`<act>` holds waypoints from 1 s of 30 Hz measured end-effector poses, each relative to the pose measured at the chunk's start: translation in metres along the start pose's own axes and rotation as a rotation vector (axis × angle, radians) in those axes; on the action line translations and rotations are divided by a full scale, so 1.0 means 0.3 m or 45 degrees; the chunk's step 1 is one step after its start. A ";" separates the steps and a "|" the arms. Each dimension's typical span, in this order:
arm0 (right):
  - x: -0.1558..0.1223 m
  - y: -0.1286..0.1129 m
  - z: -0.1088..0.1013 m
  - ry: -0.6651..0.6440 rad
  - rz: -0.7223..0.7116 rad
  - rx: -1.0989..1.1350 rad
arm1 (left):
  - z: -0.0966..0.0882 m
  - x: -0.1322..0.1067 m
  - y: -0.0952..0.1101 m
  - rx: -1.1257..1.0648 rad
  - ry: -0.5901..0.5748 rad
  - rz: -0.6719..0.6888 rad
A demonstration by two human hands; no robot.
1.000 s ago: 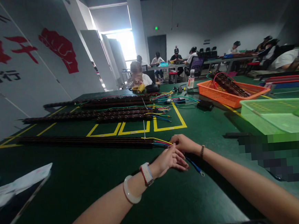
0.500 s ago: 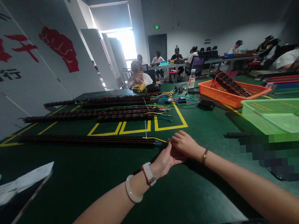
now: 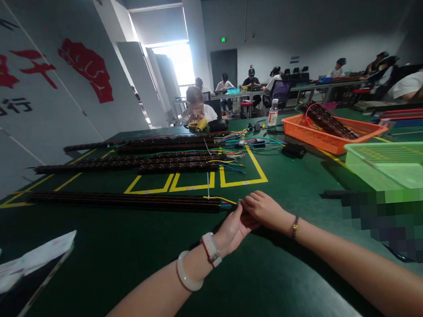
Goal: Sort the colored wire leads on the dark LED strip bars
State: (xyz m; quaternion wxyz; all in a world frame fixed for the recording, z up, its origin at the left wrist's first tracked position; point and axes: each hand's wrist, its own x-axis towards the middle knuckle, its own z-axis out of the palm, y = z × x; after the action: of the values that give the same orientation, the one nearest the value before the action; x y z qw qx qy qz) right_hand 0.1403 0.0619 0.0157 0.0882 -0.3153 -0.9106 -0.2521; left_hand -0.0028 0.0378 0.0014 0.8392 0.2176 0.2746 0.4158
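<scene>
A long bundle of dark strips (image 3: pixel 127 200) lies across the green table (image 3: pixel 140 271), tied near its right end with a white tie (image 3: pixel 208 187). Coloured wires (image 3: pixel 225 201) stick out of that end. My left hand (image 3: pixel 233 229), with a watch and a pale bangle on its wrist, and my right hand (image 3: pixel 265 210), with a thin bracelet, meet at the wire ends. Their fingers are closed together on the wires. The right hand lies over the left hand's fingertips and hides them.
More strip bundles (image 3: pixel 142 160) with loose wires lie farther back beside yellow floor-tape boxes (image 3: pixel 242 179). An orange basket (image 3: pixel 305 139) and a green basket (image 3: pixel 391 164) stand at the right, and a bottle (image 3: pixel 273 113) behind. A person (image 3: pixel 197 108) sits across the table. Paper (image 3: pixel 29 258) lies near left.
My right hand has slid over the left hand's fingers and both have closed in on the wire ends. The blue wire that lay below my hands is no longer in sight.
</scene>
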 end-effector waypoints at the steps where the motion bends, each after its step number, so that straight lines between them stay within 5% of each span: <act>1: 0.000 -0.002 -0.002 -0.009 0.001 0.003 | 0.002 -0.001 0.002 -0.008 -0.004 -0.015; 22: 0.007 -0.043 -0.036 -0.059 -0.040 -0.080 | -0.007 0.029 0.006 -0.165 0.079 -0.009; 30: 0.014 -0.024 -0.058 -0.160 0.006 0.134 | 0.001 0.032 0.012 -0.178 0.141 -0.026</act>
State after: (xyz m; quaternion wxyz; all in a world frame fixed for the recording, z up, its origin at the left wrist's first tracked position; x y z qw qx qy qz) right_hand 0.1325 0.0503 0.0291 0.0482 -0.3276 -0.9256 -0.1833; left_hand 0.0002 0.0478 0.0010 0.8401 0.1323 0.2932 0.4368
